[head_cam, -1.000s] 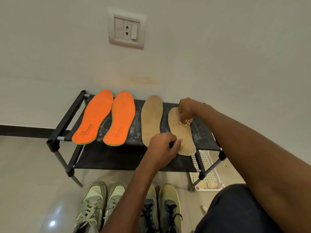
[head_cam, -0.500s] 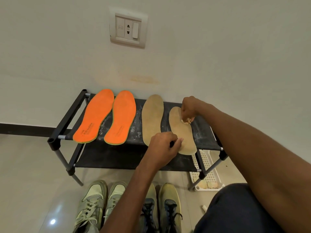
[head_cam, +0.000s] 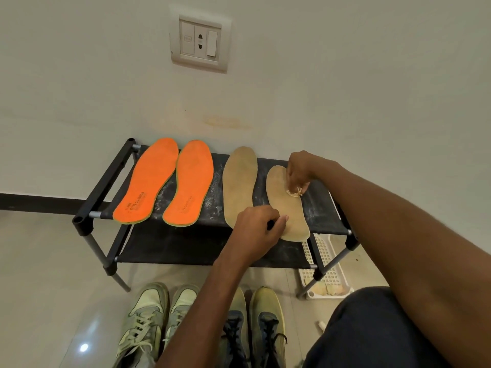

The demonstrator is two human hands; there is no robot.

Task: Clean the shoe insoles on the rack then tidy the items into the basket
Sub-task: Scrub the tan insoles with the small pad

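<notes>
Cleaning is what I judge to be in hand: on the shoe rack (head_cam: 106, 179), my right hand (head_cam: 299, 170) pinches a small pale wad (head_cam: 293, 192) against the right tan insole (head_cam: 287, 205) while my left hand (head_cam: 256, 231) curls round something dark, pinning its heel end. Next, I'd rub toward that heel; the white basket (head_cam: 328, 257) waits under the rack's right end.

Two orange insoles (head_cam: 164, 181), two tan insoles (head_cam: 263, 192) flat on black rack (head_cam: 106, 179) (dusty), white basket (head_cam: 329, 264) below

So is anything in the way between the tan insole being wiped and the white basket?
Partly: the rack's right front leg stands across the white basket on the floor below the tan insole; the basket's right side looks open.
</notes>
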